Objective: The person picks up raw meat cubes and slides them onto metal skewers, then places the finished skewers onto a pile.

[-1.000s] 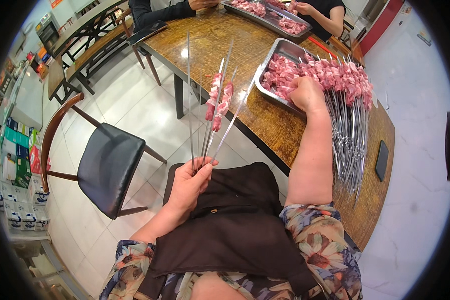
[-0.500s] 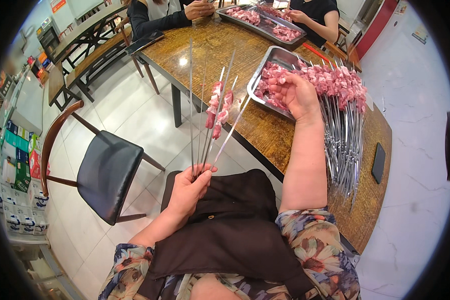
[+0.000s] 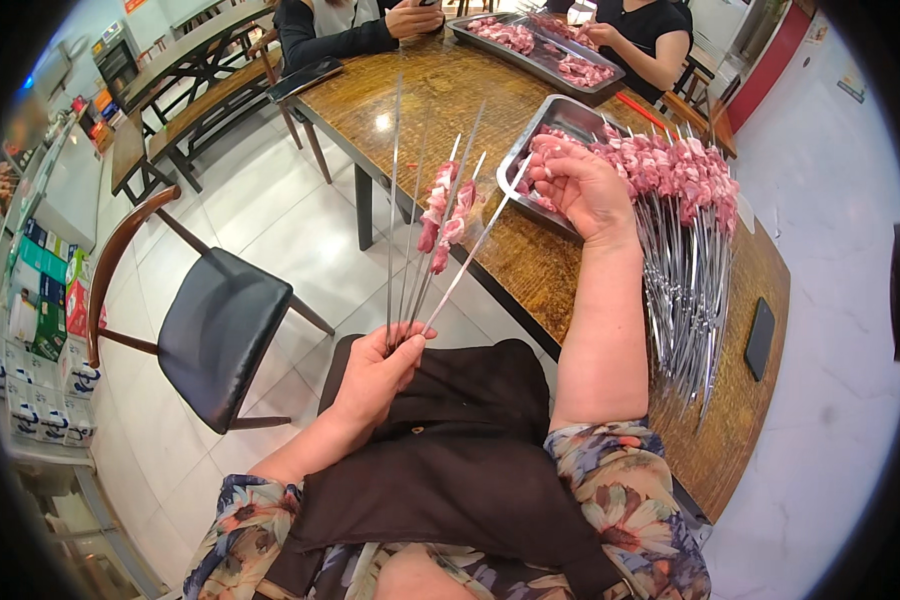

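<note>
My left hand (image 3: pixel 385 368) is closed round the lower ends of several flat metal skewers (image 3: pixel 394 220), fanned upward over my lap. Two of them carry threaded chunks of raw meat (image 3: pixel 437 205); the others at the left are bare. One skewer (image 3: pixel 477 248) leans right, its tip reaching my right hand (image 3: pixel 588 190). That hand is pinched at the near edge of a metal tray (image 3: pixel 507 172), with a small piece of raw meat (image 3: pixel 542 160) at its fingertips, partly hidden by the fingers. Loose meat lies in the tray.
Finished meat skewers (image 3: pixel 685 175) are heaped across the tray's right side, handles toward me. A phone (image 3: pixel 760 338) lies on the wooden table (image 3: pixel 370 105). A second meat tray (image 3: pixel 530 65) sits farther back, near two people. A black chair (image 3: pixel 220 335) stands at left.
My right hand has brought its fingers from over the meat in the tray to the tip of the right-leaning skewer. My left hand keeps its hold; the view has shifted slightly.
</note>
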{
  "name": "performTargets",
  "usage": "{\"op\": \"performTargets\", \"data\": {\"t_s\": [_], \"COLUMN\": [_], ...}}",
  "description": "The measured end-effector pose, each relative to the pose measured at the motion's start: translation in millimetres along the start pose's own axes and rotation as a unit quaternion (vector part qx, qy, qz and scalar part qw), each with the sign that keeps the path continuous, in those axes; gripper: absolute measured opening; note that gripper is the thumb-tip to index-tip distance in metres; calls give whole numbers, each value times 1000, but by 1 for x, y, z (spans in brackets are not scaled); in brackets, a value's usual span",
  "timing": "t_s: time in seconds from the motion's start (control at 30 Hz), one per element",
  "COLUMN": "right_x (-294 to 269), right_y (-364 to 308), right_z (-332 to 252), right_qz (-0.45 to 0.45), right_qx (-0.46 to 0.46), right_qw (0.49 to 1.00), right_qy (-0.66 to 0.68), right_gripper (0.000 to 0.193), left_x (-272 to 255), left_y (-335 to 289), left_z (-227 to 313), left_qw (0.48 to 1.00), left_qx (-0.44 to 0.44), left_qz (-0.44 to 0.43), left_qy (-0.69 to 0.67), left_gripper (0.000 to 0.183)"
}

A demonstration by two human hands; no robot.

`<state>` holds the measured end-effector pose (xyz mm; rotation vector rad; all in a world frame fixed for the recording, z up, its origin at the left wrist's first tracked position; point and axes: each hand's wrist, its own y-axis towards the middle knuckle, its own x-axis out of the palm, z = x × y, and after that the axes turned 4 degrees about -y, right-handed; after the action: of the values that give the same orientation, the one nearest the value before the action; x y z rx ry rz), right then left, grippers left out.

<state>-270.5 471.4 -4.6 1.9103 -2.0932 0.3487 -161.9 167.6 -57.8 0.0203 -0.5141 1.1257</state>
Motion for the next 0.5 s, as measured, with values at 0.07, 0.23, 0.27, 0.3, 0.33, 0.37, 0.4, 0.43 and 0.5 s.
{"op": "performTargets", "data": {"t_s": [0.07, 0.23, 0.27, 0.3, 0.33, 0.37, 0.4, 0.43, 0.5], "right_x": [4, 6, 8, 10, 11, 12, 13, 15, 19], "right_y": [1, 0, 0, 0, -1, -2, -2, -2, -1], "right_z": [1, 3, 3, 2, 0, -2, -3, -3, -1], "right_qz": [-5, -32, -35, -38, -43, -48, -53, -53, -54], "right_qx": [-9, 19, 24, 30, 28, 27, 26, 7, -29], "right_qw": [1000, 992, 990, 988, 986, 985, 983, 984, 986], "right_qy": [18, 123, 135, 148, 156, 165, 174, 168, 156], "right_gripper": [34, 43, 44, 45, 43, 42, 40, 38, 35], "left_x": [0, 4, 4, 4, 5, 6, 6, 7, 6], "left_y": [-1, -2, -2, -3, -3, -4, -4, -4, -5], "left_z": [-1, -4, -4, -4, -4, -3, -3, -3, -4], "left_qw": [1000, 1000, 1000, 1000, 999, 999, 999, 999, 999], "left_qx": [0, -1, -1, 0, 0, 0, 0, 0, 0], "left_qz": [7, 11, 12, 13, 12, 11, 10, 9, 7], "left_qy": [7, 22, 24, 26, 31, 35, 39, 41, 45], "left_gripper": [19, 20, 20, 20, 20, 20, 19, 19, 19]}}
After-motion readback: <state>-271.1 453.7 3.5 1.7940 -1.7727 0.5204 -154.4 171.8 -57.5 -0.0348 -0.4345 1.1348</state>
